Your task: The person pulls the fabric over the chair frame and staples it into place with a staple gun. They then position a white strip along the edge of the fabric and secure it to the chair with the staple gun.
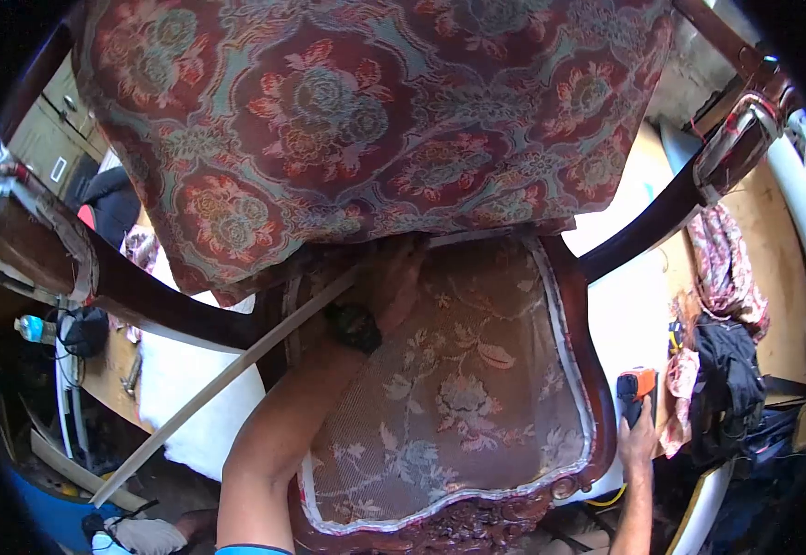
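A patterned red and green fabric [329, 111] hangs over the upper part of a carved dark wooden chair [597, 370]. My left hand [401, 277], with a dark watch at its wrist, reaches under the fabric's lower edge; its fingers are lost in shadow. A long pale strip [227, 370] slants up from the lower left, passes by this hand and goes under the fabric. Below lies the chair's floral backrest panel [467, 398], edged with whitish trim. At the right, my right hand [639, 439] grips an orange and black staple gun [637, 384], held apart from the chair.
Curved wooden arms [652, 227] rise on both sides, with wrapping on their ends. White sheet material [190, 398] lies on the table beneath. Patterned cloth [726, 268] and a black bag [731, 370] are at the right. A yellow hose [609, 500] runs near my right forearm.
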Demonstrator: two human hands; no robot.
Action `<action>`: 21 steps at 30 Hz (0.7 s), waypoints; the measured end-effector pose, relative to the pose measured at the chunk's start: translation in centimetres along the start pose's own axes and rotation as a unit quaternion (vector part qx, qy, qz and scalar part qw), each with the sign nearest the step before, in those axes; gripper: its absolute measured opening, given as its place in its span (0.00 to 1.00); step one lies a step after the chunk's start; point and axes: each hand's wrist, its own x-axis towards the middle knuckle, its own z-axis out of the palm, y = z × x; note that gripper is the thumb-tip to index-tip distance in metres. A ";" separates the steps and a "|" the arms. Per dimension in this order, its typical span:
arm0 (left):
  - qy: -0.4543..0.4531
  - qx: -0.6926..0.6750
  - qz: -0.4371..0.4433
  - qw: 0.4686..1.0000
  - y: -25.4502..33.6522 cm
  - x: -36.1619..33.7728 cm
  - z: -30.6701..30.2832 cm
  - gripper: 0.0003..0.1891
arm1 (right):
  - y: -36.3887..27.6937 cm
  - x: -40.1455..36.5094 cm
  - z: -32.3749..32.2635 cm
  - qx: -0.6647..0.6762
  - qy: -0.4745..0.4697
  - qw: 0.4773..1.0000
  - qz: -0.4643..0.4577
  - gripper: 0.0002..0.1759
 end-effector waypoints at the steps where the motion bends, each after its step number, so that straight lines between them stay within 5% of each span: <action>1: -0.020 0.024 -0.035 0.999 -0.2 -1.3 -0.5 0.31 | 0.8 0.1 -0.3 -0.037 -0.016 0.999 -0.013 0.45; 2: -0.038 0.049 -0.071 0.996 -0.6 -2.0 -1.1 0.30 | -0.2 0.6 -2.7 -0.086 0.003 0.991 -0.100 0.33; 4: -0.059 0.027 -0.092 0.994 -0.9 -1.5 -5.0 0.27 | -8.6 3.0 -10.2 0.089 0.035 0.992 -0.077 0.18; 6: -0.076 0.018 -0.121 0.990 -0.3 -1.1 -7.6 0.24 | -14.7 4.4 -12.4 0.125 0.119 0.970 -0.173 0.11; 10: -0.095 0.024 -0.140 0.985 -1.5 -1.5 -7.9 0.18 | -28.0 8.8 -10.1 0.297 -0.040 0.870 -0.392 0.19; 11: -0.101 0.010 -0.138 0.985 -1.9 -1.6 -7.7 0.17 | -30.8 10.2 -7.8 0.258 -0.005 0.861 -0.439 0.21; 12: -0.108 -0.004 -0.135 0.985 -2.3 -1.6 -7.5 0.16 | -34.0 11.6 -6.5 0.267 -0.066 0.846 -0.456 0.21; 15: -0.118 -0.092 -0.137 0.979 -2.5 -0.9 -8.1 0.15 | -39.7 15.0 1.1 0.227 0.022 0.831 -0.507 0.22; 19: -0.098 -0.291 -0.190 0.932 -2.2 0.2 -9.4 0.15 | -42.4 16.2 4.5 0.203 0.078 0.822 -0.526 0.23; 21: -0.103 -0.277 -0.250 0.922 -1.9 0.8 -9.4 0.16 | -42.8 16.3 4.8 0.196 0.088 0.818 -0.533 0.23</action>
